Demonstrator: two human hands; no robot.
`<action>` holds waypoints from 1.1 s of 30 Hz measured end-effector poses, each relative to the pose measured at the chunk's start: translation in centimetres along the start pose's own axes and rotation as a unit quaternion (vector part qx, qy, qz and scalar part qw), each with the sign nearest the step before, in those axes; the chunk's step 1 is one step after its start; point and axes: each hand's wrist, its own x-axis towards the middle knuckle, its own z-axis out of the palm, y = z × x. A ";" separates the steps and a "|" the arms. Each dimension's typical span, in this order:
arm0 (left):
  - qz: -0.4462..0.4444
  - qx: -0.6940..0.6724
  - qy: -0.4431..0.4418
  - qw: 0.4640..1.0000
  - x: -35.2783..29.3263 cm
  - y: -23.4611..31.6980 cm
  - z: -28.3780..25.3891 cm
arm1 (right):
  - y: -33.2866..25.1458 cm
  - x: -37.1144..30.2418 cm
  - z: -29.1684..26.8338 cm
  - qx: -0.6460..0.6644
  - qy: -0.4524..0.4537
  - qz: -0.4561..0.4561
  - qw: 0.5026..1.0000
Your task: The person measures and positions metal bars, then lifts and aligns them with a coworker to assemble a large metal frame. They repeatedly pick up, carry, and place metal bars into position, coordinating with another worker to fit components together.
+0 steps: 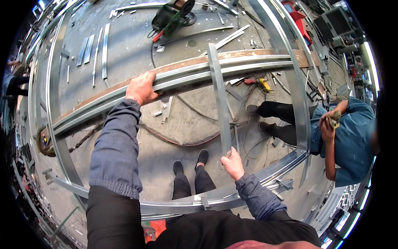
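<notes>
Concrete floor (pixel 128 41) | metal bar (pixel 222 101) extends forward from right grip (pixel 234 165) | far-end contact unclear

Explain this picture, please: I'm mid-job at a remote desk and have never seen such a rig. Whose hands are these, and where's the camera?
There's no robot: these are a person's bare hands, seen by a wide fisheye camera on their head, looking down, so straight edges bend. The left hand lies over long, silver metal rails. The right hand grips the near end of a narrow, silver metal bar. On the grey concrete floor lie flat, silver metal strips and a green-and-black machine. A person in a blue shirt stands at right.
</notes>
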 end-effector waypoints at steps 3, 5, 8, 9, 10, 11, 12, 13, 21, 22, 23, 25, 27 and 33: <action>0.022 -0.035 0.034 0.999 0.0 0.3 0.1 | -4.6 -0.7 -0.6 -0.092 0.006 -0.017 0.996; 0.018 -0.041 0.039 0.998 -0.4 0.4 0.2 | -5.2 -0.5 -1.2 -0.131 0.012 -0.033 0.991; 0.021 -0.049 0.059 0.997 -0.4 1.0 0.9 | -6.0 0.9 -2.7 -0.150 0.003 -0.035 0.988; 0.022 -0.046 0.061 0.997 -0.3 1.1 1.6 | -5.2 1.4 -2.9 -0.152 0.032 -0.066 0.986; 0.021 -0.037 0.065 0.997 -0.5 1.1 1.6 | -4.8 1.8 -2.9 -0.152 0.058 -0.103 0.981; 0.022 -0.033 0.067 0.997 -0.4 1.3 1.4 | -6.6 1.7 -3.5 -0.122 0.042 -0.079 0.989; 0.017 -0.026 0.067 0.997 -0.5 1.3 1.0 | -7.3 2.3 -3.8 -0.104 0.065 -0.090 0.988; 0.016 -0.022 0.061 0.998 -0.5 1.3 1.0 | -7.3 2.9 -3.7 -0.086 0.082 -0.095 0.988; 0.005 0.012 0.037 0.999 -0.1 0.5 1.4 | -9.4 11.9 -16.6 -0.068 0.221 -0.095 0.968; 0.008 0.009 0.038 0.999 0.3 0.9 1.3 | -8.9 12.8 -19.4 -0.098 0.263 -0.128 0.951; 0.011 0.005 0.039 0.999 0.5 1.3 1.2 | -8.2 13.9 -22.4 -0.128 0.286 -0.142 0.939; 0.007 0.001 0.042 0.999 0.1 1.2 0.8 | -9.3 15.7 -27.2 -0.159 0.293 -0.110 0.936; 0.009 -0.003 0.047 0.999 0.3 1.1 1.4 | -9.6 17.4 -31.9 -0.194 0.322 -0.125 0.918; -0.013 0.008 0.022 1.000 0.2 1.7 0.9 | -11.0 21.8 -39.6 -0.318 0.346 -0.104 0.876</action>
